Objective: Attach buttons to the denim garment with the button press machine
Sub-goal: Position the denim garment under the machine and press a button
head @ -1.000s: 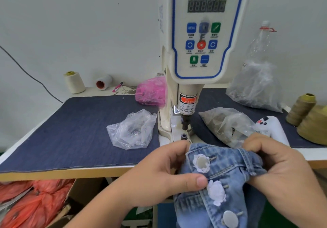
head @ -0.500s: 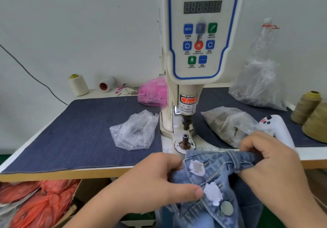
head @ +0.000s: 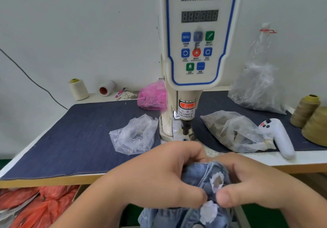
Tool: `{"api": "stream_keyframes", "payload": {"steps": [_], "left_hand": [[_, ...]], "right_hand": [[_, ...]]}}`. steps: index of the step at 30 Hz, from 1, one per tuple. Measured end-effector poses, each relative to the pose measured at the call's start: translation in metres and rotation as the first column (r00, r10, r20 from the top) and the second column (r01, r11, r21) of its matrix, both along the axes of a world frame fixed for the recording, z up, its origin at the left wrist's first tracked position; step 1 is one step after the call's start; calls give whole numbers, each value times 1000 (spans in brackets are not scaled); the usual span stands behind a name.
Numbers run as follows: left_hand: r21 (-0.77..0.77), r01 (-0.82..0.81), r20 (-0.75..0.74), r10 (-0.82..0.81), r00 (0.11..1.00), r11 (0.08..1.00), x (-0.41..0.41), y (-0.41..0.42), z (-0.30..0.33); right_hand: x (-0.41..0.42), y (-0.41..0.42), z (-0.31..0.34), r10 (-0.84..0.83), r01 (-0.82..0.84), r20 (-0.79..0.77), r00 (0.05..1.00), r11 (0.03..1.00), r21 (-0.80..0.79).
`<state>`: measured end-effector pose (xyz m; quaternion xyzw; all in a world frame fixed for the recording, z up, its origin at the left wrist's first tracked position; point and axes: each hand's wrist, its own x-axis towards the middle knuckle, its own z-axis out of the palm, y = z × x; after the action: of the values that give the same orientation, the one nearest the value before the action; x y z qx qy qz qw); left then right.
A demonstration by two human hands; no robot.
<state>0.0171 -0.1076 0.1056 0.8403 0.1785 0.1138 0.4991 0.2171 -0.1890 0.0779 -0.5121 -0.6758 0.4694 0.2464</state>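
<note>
Presently, item: denim garment point(head: 196, 176), bunched between both hands below the button press machine point(head: 198, 50); left hand point(head: 159, 178) and right hand point(head: 261, 183) both grip folds, thumbs pinching near a paper-covered button point(head: 217, 181); advice: flatten placket before feeding to the press; button row runs toward the wearer, long axis near-vertical in view.

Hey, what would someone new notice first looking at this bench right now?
Probably the tall white button machine with its colored keys, standing mid-table. Right below it, the left hand and the right hand bunch a denim garment at the table's front edge. A pink bag lies behind.
</note>
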Motion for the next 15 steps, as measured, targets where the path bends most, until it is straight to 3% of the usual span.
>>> {"api": "stream_keyframes", "payload": {"steps": [2, 4, 6, 9, 11, 15], "left_hand": [[-25, 14, -27, -15, 1000, 1000, -11, 9, -4], [-145, 30, -39, -35, 999, 989, -18, 16, -19], [-280, 15, -54, -31, 998, 960, -21, 19, -44], [-622, 69, 50, -48, 998, 780, -14, 10, -86], [-744, 96, 172, 50, 984, 662, -6, 4, -102], [-761, -198, 111, 424, 899, 617, 10, 19, -106]], "right_hand": [[9, -10, -14, -41, 41, -111, 993, 999, 2], [11, -21, -20, -171, 184, -205, 964, 982, 46], [6, -24, -27, -279, 299, -386, 880, 954, -9], [-6, -18, -29, -350, 319, -568, 745, 934, -158], [-9, -8, -31, -459, 404, -609, 646, 883, -237], [1, 23, -41, -681, 571, -596, 426, 713, -408]]}}
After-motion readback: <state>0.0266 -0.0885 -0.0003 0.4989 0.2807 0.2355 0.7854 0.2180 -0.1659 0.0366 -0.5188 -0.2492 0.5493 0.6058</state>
